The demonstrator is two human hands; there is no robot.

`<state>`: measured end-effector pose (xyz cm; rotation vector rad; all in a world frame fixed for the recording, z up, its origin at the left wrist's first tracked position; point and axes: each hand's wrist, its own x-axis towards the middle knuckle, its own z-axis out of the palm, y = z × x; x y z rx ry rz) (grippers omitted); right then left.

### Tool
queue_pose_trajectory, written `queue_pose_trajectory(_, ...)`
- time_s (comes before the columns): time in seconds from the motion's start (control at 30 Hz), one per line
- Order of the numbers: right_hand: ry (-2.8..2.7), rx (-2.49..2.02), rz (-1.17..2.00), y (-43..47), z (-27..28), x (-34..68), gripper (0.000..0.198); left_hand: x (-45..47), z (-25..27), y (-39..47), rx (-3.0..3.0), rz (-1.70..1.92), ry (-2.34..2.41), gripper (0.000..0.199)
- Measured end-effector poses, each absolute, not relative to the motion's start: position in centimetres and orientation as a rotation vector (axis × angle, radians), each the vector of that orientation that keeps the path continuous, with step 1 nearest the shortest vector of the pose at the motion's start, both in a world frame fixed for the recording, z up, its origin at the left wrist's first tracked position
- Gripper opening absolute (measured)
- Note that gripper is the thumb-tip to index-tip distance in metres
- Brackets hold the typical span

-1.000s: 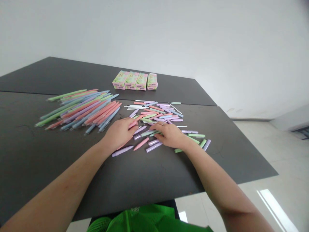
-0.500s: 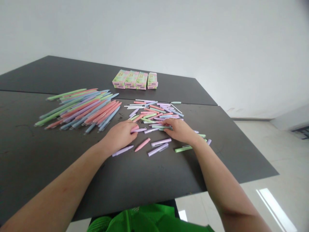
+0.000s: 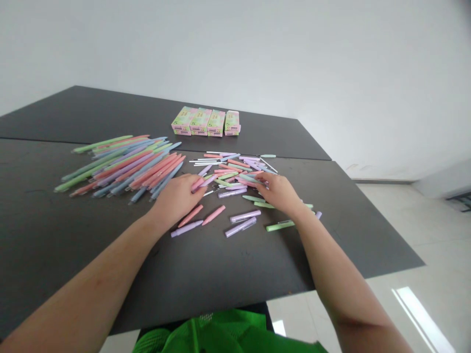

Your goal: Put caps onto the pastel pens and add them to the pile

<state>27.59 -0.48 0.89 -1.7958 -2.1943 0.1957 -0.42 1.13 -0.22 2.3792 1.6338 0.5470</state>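
Pen parts in pastel colours, barrels, caps and white refills, lie in a loose heap on the dark table. At the heap's left edge, my left hand is closed around a pink pen barrel, with a purple pen part beside it at the fingertips. On the other side my right hand pinches a pale blue-green pen part over the heap. In front lie a red barrel, a pink barrel, a purple barrel and two purple caps. Green parts lie below my right hand.
A big pile of whole pens in several colours spreads over the table's left side. Several pink and green boxes stand in a row at the back. The table has its front edge close to my body.
My left hand has moved left and slightly away from me; a red barrel now shows below it. My right hand has shifted right and lifted a pale part, uncovering green pieces.
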Motion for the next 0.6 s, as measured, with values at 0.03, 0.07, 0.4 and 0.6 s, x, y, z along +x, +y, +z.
queue_pose_trajectory(0.03, -2.180, -1.802, 0.193, -0.46, 0.88, 27.63, 0.025, -0.50, -0.19, 1.21, 2.373, 0.552, 1.661, 0.026)
queue_pose_trajectory(0.07, -2.167, -1.807, 0.189, -0.43, 0.82, 27.66, 0.025, -0.57, -0.17, 1.27, 2.366, 0.553, 1.689, 0.027)
queue_pose_trajectory(0.4, -2.200, -1.855, 0.183, -0.46, 0.79, 27.55, 0.020, -0.35, 0.25, 1.01, 2.390, 0.471, 1.751, 0.026)
queue_pose_trajectory(0.6, -2.254, -1.919, 0.277, -0.51, 1.02, 28.12, 0.016, -0.18, 0.11, 0.92, 2.425, 0.444, 1.665, 0.027)
